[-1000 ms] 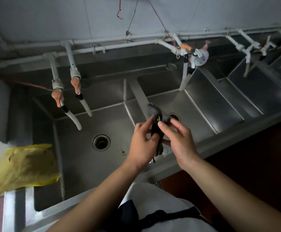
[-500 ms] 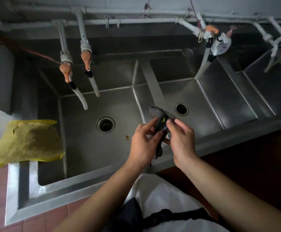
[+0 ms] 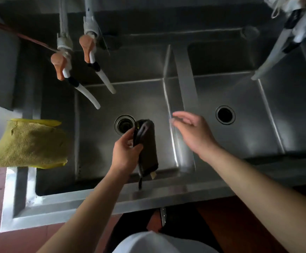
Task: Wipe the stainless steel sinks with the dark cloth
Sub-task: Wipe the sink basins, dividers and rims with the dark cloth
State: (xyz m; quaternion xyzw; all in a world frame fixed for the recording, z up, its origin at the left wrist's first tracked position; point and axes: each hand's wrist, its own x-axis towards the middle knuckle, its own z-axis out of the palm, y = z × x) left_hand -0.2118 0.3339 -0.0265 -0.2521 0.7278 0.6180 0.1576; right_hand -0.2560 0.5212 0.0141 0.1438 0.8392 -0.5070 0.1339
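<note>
While the right hand [image 3: 194, 133] hovers open-fingered, the left hand [image 3: 124, 152] pinches the dark cloth [image 3: 147, 148].

Stainless steel sinks [image 3: 166, 195], yellow cloth [image 3: 26, 145] draped over left edge

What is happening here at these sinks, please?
A person stands at a row of stainless steel sinks. The left hand grips a folded dark cloth, which hangs over the left basin close to its drain. The right hand is open and holds nothing, above the divider between two basins. A yellow cloth lies over the left edge of the sink. The dark cloth does not appear to touch the steel yet, so the wiping seems not to have begun.
</note>
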